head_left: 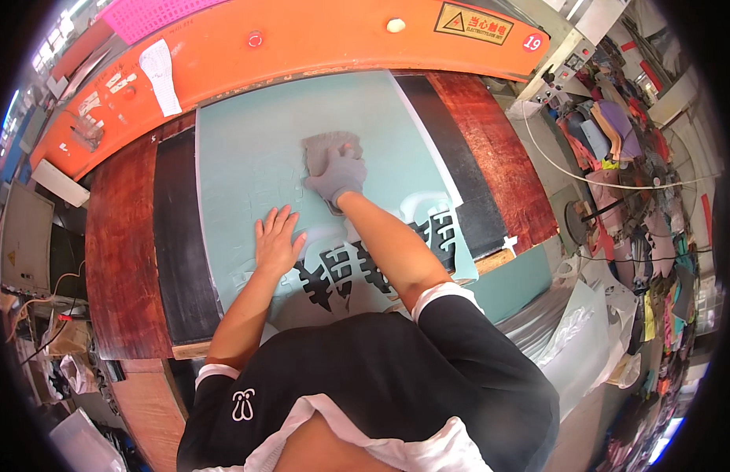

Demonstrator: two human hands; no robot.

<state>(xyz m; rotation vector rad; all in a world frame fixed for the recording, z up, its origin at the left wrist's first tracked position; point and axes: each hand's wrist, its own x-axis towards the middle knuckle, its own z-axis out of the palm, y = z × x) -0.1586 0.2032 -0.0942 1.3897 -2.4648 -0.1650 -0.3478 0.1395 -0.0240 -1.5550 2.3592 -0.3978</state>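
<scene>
At the left of the frame, the desk (121,267) shows reddish wood beside a black strip. A pale green sheet (247,157) spans the middle. Left of centre, the bare left hand (277,241) lies on it, fingers spread wide. At upper centre, the gloved right hand (341,175) grips a grey pad (318,149) against the sheet. Coloured pieces (605,134) crowd the far right.

Shows a yellow warning sign (475,23) with lightning triangle (455,21), a red number disc (532,42) and a paper slip (160,75) with unreadable writing, on the orange beam (333,46); shows a yellow triangle label (12,256) on the cabinet (33,224).
</scene>
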